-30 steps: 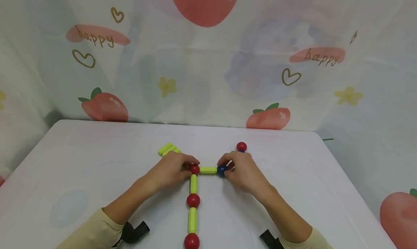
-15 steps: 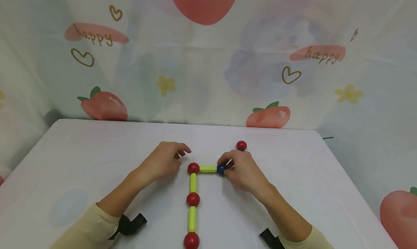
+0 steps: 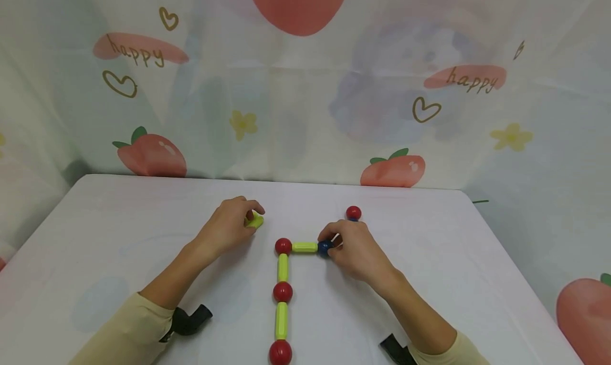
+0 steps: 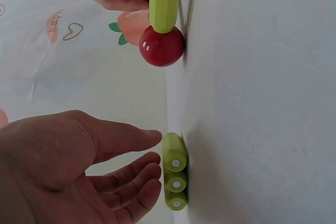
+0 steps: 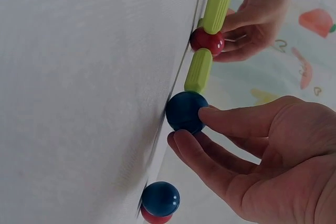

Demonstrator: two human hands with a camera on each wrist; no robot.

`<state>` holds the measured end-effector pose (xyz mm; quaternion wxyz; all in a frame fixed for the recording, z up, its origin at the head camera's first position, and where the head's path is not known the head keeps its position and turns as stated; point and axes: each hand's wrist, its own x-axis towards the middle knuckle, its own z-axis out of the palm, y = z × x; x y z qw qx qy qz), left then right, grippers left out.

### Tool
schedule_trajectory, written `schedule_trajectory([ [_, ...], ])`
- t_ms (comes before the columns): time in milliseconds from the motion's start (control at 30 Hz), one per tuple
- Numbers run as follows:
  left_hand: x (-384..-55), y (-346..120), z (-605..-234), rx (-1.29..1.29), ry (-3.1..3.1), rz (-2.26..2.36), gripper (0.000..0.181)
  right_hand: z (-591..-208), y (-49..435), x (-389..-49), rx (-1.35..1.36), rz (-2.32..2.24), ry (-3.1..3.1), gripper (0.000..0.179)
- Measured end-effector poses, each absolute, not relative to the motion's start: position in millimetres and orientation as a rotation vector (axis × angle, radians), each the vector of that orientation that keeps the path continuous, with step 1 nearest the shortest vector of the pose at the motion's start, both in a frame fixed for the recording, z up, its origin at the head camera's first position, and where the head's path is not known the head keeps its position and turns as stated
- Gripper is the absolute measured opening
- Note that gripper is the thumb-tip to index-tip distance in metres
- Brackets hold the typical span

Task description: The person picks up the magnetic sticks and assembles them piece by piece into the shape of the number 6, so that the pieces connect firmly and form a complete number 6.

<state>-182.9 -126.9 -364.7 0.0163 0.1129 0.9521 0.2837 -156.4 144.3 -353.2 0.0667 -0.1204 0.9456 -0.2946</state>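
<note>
My left hand [image 3: 226, 224] is beside three lime-green rods [image 4: 173, 153] that lie side by side on the table. In the left wrist view its thumb and fingers are spread a little short of the rods. My right hand [image 3: 358, 251] pinches a dark blue ball [image 5: 181, 109] between thumb and fingers. That ball sits at the end of a green rod [image 3: 304, 247], which joins a red corner ball [image 3: 283, 246]. From the corner, more green rods and red balls run down toward me, alternating, to a red ball [image 3: 280, 352] at the frame's bottom edge.
Beyond my right hand stands a loose red ball [image 3: 354, 213] with another blue ball [image 5: 161, 199] close by. The white table [image 3: 167, 216] ends at a printed cloth backdrop [image 3: 296, 115]. Black wrist straps [image 3: 191, 321] project near both forearms.
My left hand has let go of the red corner ball and moved up and left to the green rods. The right hand keeps its pinch on the blue ball.
</note>
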Motion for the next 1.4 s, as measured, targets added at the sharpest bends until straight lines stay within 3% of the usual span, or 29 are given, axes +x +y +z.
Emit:
schedule_trajectory([
  [733,-187.4,-113.0,-374.8,0.252,3.011,0.707,0.03,-353.7,143.5,-155.4,-0.366,-0.884,2.851,0.023],
  [1400,-174.8,-103.4,-356.9,0.394,2.93,0.744,0.031,-352.8,144.8,-155.5,-0.369,-0.882,2.853,0.023],
])
